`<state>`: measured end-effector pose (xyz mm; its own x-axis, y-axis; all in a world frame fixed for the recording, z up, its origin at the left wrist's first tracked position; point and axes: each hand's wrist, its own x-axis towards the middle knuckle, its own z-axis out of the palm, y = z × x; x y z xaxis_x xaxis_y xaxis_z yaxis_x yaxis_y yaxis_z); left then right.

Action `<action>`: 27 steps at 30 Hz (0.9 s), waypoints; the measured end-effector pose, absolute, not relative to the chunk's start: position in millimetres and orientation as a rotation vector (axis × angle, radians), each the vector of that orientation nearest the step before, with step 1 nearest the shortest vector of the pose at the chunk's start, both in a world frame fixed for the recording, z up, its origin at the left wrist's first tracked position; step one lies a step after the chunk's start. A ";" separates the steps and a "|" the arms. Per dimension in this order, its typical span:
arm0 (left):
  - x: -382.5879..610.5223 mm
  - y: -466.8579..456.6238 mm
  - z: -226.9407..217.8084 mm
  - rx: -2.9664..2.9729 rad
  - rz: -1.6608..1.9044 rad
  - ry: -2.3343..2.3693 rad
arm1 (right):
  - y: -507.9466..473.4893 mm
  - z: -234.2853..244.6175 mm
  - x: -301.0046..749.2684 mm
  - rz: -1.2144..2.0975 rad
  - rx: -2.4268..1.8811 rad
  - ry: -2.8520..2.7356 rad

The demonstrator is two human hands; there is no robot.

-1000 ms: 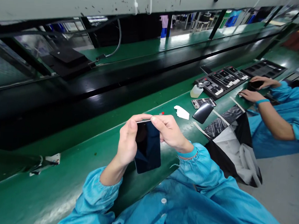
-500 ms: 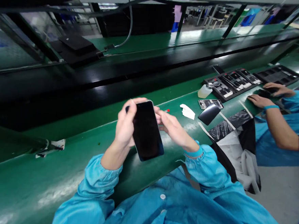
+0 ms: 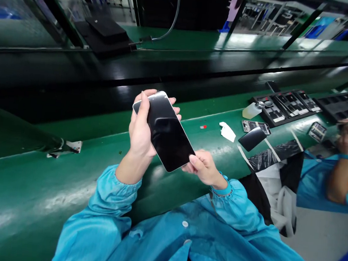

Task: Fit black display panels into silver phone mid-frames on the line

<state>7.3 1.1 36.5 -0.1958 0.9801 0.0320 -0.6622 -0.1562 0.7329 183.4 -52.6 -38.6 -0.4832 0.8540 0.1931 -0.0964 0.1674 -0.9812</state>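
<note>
Phone: the black, glossy, rectangular phone with a pale rim [image 3: 172, 134] is in both my hands over the smooth green bench [image 3: 99, 175], screen up, slanting from far left to near right.
Left hand: my left hand [image 3: 139, 134] grasps its far half, thumb over the left edge, fingertips showing past the right edge.
Right hand: my right hand [image 3: 204, 167] pinches the near right corner.
Left room: bare green surface runs to the dark green, round post [image 3: 21, 131].
Far edge: past the phone lies the long black belt [image 3: 105, 84].
Near edge: the bench stops at my shiny blue smock [image 3: 166, 237].
Right room: narrower, bounded by the crumpled white paper scrap [image 3: 227, 132] and the flat, glossy black panel [image 3: 252, 138].
</note>
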 end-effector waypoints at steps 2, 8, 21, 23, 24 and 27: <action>10.2 0.5 37.6 0.618 1.700 0.697 | -54.4 -44.2 175.3 1.445 -0.717 -1.570; 14.1 4.7 41.6 0.629 1.784 0.733 | -50.1 -54.2 160.5 1.519 -0.753 -1.566; 15.8 57.6 22.5 0.517 2.079 0.797 | -17.0 -59.4 135.7 1.806 -0.670 -1.474; 16.3 58.1 17.7 0.560 2.056 0.858 | -11.0 -63.5 131.1 1.855 -0.689 -1.401; 15.3 58.7 13.9 0.589 2.029 0.897 | -8.0 -65.6 130.1 1.884 -0.676 -1.379; 5.7 70.5 -2.1 0.696 1.885 1.028 | -1.2 -71.4 141.0 1.955 -0.614 -1.429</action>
